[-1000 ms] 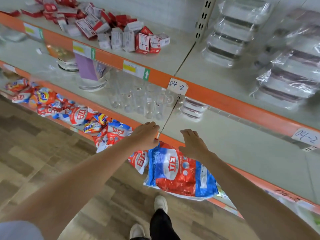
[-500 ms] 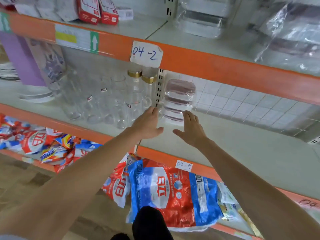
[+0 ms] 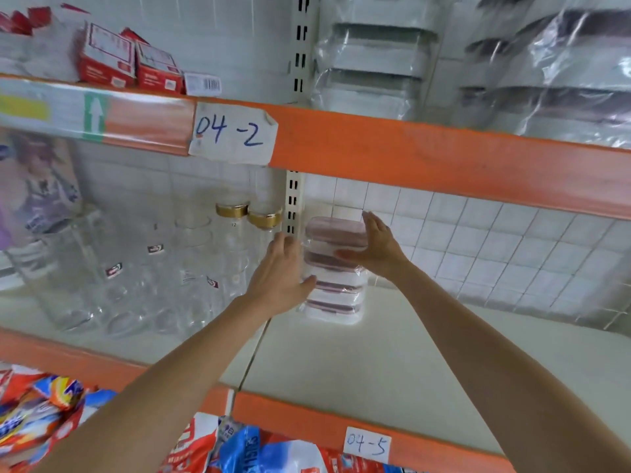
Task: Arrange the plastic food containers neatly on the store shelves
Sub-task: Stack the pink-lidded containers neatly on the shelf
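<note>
A wrapped stack of plastic food containers (image 3: 336,302) with pinkish-brown lids stands at the back left corner of the middle shelf (image 3: 375,363), close to the tiled wall. My left hand (image 3: 280,271) presses its left side, thumb across the front. Against the stack's upper right side lies my right hand (image 3: 375,247), with its thumb over the front of a lid. The stack is held between both hands. More wrapped container stacks (image 3: 375,63) stand on the shelf above, with larger ones (image 3: 563,80) to their right.
Clear glass cups (image 3: 136,285) and gold-lidded jars (image 3: 232,213) crowd the shelf just left of the slotted upright post (image 3: 293,199). The orange beam with label 04-2 (image 3: 232,134) hangs overhead. Detergent bags (image 3: 256,452) fill the bottom shelf. Red boxes (image 3: 106,59) sit upper left.
My view has dropped and moved in under the upper shelf. Both hands have reached from the shelf's front edge to the back and closed around the container stack.
</note>
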`<state>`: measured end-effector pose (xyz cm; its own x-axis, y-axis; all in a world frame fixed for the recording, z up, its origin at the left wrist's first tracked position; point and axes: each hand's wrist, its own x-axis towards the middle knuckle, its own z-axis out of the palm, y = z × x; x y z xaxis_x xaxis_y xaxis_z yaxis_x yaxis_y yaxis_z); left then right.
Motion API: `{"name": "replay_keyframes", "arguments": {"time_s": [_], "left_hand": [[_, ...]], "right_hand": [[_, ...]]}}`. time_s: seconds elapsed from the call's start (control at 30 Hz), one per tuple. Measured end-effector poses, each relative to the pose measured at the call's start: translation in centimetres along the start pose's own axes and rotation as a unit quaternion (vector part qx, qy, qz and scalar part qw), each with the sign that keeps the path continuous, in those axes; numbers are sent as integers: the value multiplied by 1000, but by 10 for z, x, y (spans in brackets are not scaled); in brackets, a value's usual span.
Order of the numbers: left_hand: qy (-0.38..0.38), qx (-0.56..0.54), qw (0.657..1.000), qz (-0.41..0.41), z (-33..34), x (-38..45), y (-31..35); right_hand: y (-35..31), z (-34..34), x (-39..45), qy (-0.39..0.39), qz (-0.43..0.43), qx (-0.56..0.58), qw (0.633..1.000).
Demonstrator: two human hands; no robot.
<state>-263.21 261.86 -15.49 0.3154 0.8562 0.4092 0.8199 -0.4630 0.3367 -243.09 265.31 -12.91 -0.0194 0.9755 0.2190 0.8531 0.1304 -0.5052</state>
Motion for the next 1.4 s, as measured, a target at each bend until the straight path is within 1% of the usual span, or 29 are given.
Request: {"name": "replay_keyframes", "arguments": {"time_s": [0.1,0.23,0.27,0.33,0.4,0.47,0.53,0.6,0.67,0.77,0.9,1.03,1.2,1.3,1.4], "left_hand": [[-19,6,1000,-11,0,10,-2],[-64,-19,998,-17,8,20,9],[-81,-24,996,-17,10,24,13],[-142,-21,990,-16,12,35,21],[-201,19,979,6,16,49,26],[-248,82,964,55,23,61,31],[-283,141,944,96,29,69,38],[-274,184,936,122,33,71,45],[-225,213,937,162,35,67,51],[-176,201,946,185,34,49,53],[-133,204,945,217,32,21,49],[-115,183,953,214,25,-15,40],[-153,184,953,183,2,-61,33],[-159,178,958,161,-32,-82,26],[-194,153,963,111,-69,-104,17]], "right_hand": [[4,8,6,3,9,53,999],[6,3,-13,33,28,44,998],[8,-1,-20,44,34,37,998],[17,-9,-41,69,53,45,995],[32,-15,-66,101,77,70,989],[50,-18,-93,127,95,89,983],[66,-18,-117,135,128,115,976],[82,-13,-137,149,162,143,965],[98,-5,-150,154,189,149,958],[112,8,-161,141,235,138,952],[103,19,-169,113,260,82,956],[79,16,-180,64,290,53,953],[40,6,-201,-30,311,18,950],[10,-2,-209,-65,308,5,949],[-25,-9,-213,-87,289,1,953]]}}
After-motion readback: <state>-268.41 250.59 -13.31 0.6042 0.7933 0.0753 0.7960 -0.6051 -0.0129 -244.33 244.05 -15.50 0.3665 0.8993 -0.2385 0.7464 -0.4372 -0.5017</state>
